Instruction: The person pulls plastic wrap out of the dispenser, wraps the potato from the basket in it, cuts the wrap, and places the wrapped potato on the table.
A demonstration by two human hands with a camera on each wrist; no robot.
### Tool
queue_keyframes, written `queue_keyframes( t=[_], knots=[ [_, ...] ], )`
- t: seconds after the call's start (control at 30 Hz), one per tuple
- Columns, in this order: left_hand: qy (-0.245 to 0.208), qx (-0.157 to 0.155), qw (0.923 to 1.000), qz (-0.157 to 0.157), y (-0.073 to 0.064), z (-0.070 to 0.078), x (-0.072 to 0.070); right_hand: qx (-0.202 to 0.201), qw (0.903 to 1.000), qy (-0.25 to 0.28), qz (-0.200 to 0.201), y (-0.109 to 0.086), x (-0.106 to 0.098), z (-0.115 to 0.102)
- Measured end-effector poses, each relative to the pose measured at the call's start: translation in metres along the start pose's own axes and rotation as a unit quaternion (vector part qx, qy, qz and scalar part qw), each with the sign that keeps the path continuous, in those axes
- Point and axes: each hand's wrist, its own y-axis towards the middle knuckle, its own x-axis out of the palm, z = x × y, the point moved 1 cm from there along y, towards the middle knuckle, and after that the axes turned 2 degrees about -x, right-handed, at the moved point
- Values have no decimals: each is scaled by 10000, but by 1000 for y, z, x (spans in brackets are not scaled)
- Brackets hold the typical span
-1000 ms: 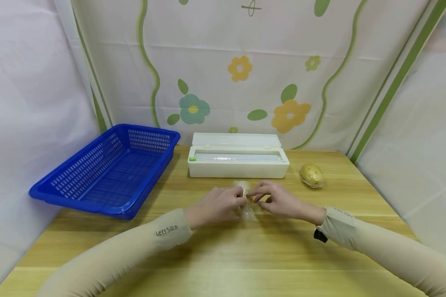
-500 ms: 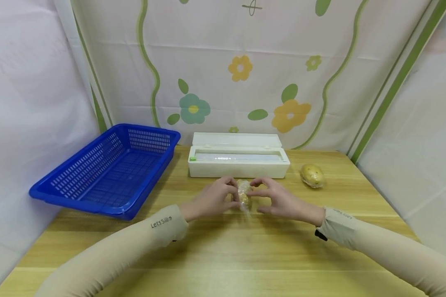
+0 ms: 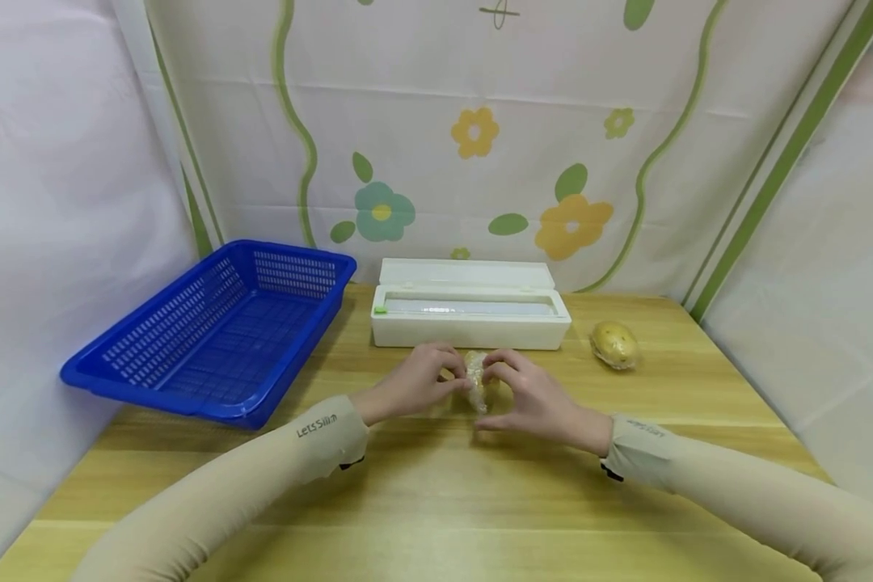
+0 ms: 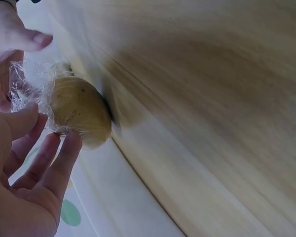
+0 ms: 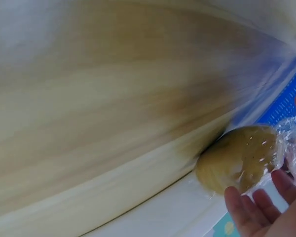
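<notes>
A potato in clear plastic wrap lies on the table between both hands. The wrap is bunched and crinkled along its top. My left hand pinches the wrap between thumb and forefinger, its other fingertips against the potato's side in the left wrist view. My right hand has its fingers spread, with fingertips at the potato's far end and the thumb held apart near the front. In the right wrist view, the right fingers lie loosely alongside the potato.
Behind the hands stands a white plastic-wrap dispenser box with its lid up. Another wrapped potato sits to the right on the wooden table. A blue basket stands at left, before a flowered curtain.
The hands moved apart and the potato between them came into fuller view. Loose film hanging toward the front has been gathered up. The right thumb has moved outward and forward.
</notes>
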Motion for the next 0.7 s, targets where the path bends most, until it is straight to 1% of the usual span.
queue_keyframes(
  t=[0.07, 0.17, 0.23, 0.3, 0.4, 0.47, 0.53, 0.6, 0.7],
  knots=[
    [16, 17, 10000, 13, 1, 0, 0, 21, 10000, -87, 40, 2, 1, -2],
    [-7, -2, 10000, 35, 0, 0, -1, 23, 9999, -56, 142, 4, 0, -3],
    [-30, -17, 10000, 55, 1, 1, -1, 38, 9997, 91, 220, 5, -1, -3],
    [-45, -33, 10000, 63, 1, 2, -2, 149, 9990, 327, 254, 5, -2, -3],
    [-52, -14, 10000, 61, 2, 3, -3, 555, 9948, 818, 227, 7, -6, -2],
    [-37, 21, 10000, 54, 3, 4, -3, 958, 9889, 1126, 166, 9, -9, -1],
    [-52, 18, 10000, 41, 4, 5, -3, 1341, 9821, 1316, 101, 11, -11, -1],
    [-132, -127, 9998, 6, 5, 5, -2, 1640, 9766, 1391, 22, 13, -13, 0],
    [-418, -557, 9976, -50, 7, 4, -2, 1930, 9707, 1430, -48, 15, -12, 0]
  ],
)
